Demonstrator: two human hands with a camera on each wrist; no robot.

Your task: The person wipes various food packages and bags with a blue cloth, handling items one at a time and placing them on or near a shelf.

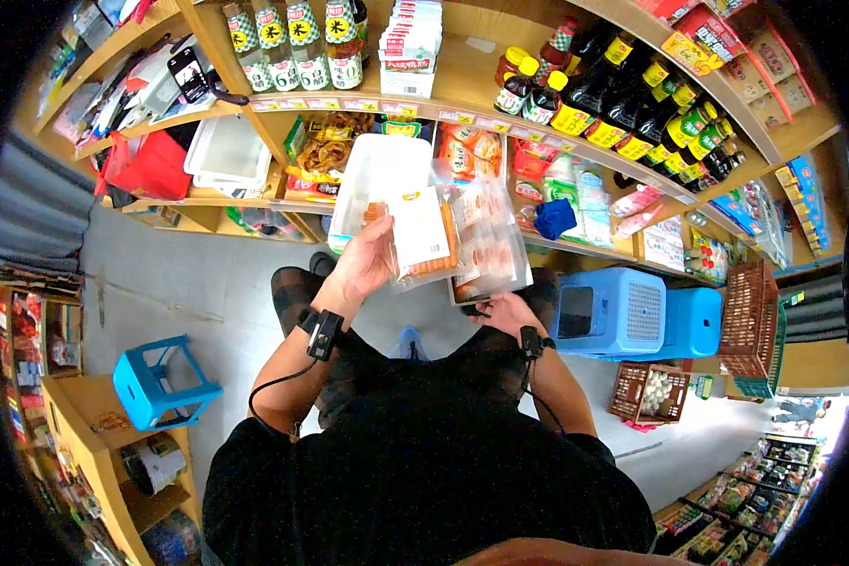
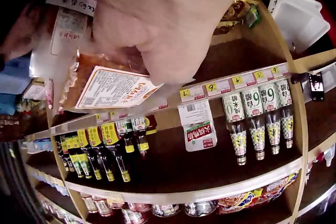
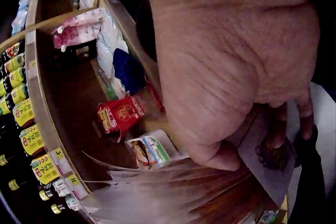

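Pinching the L edge of a clear, white-labelled sausage pack, the L hand has thumb & fingers clamped on it. The pack lies to that hand's R, in front of the person, long axis running roughly away from the body. The R hand grips the near end of some clear packs of reddish food, which stretch fwd from it toward the shelf; exact no. can't be told. The 2 loads overlap in the head view; contact unclear.

1 white tray sits just beyond, nearer the L hand; its near R part is hidden. Bins either side: brown snack bags on L, red packets on R. Floor, far R: brown crate w/ white roundish items, type unclear.
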